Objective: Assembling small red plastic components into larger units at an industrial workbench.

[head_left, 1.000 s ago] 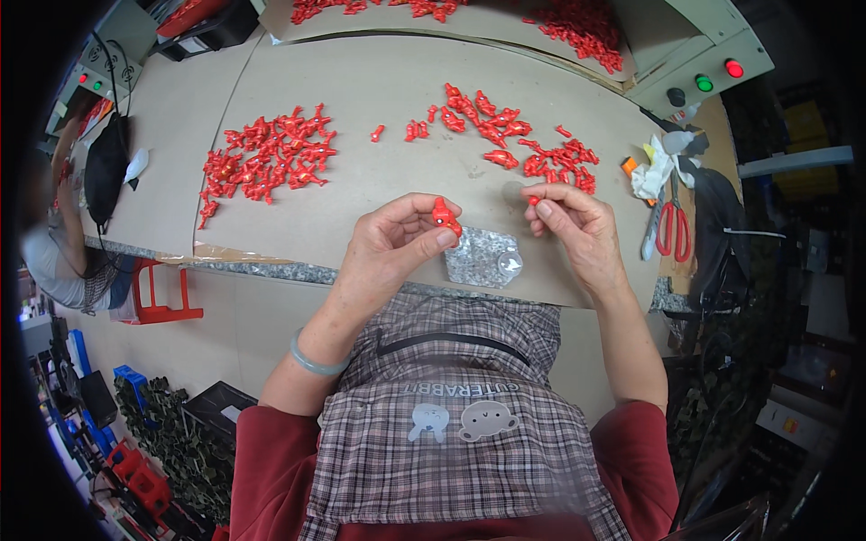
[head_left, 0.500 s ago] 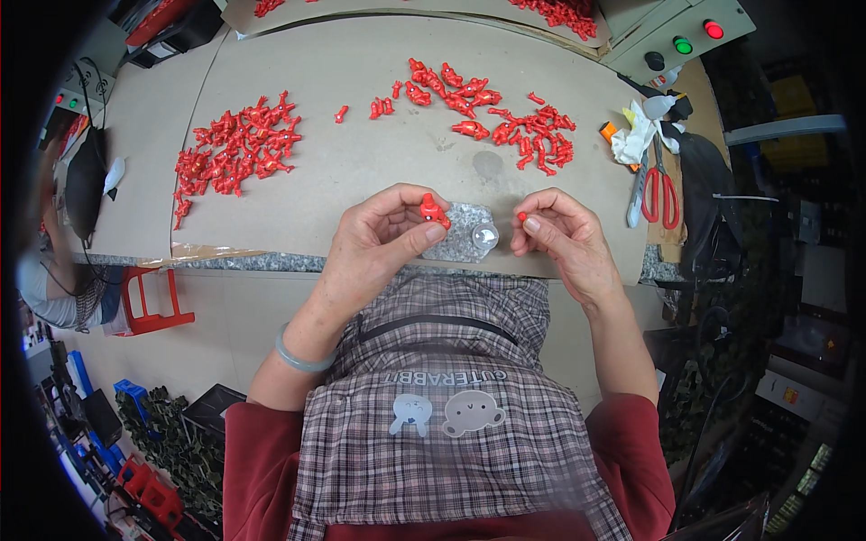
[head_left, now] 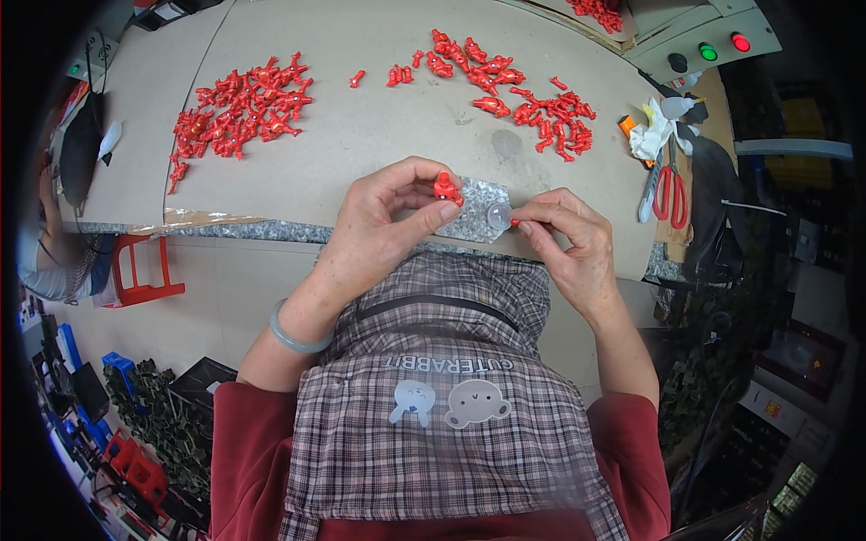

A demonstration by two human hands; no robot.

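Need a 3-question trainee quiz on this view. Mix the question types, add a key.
1. Which hand holds the larger red piece, and which the smaller red piece?
2. True or false: the red-handled scissors lie to the right of the right hand.
3. Fill in: in a row at upper right sit a black knob, a green button and a ____ button.

Key: 1. Left hand larger, right hand smaller. 2. True. 3. Red.

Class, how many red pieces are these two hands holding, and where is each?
2: a larger red piece in the left hand and a tiny red piece pinched in the right hand. Others may be hidden from view.
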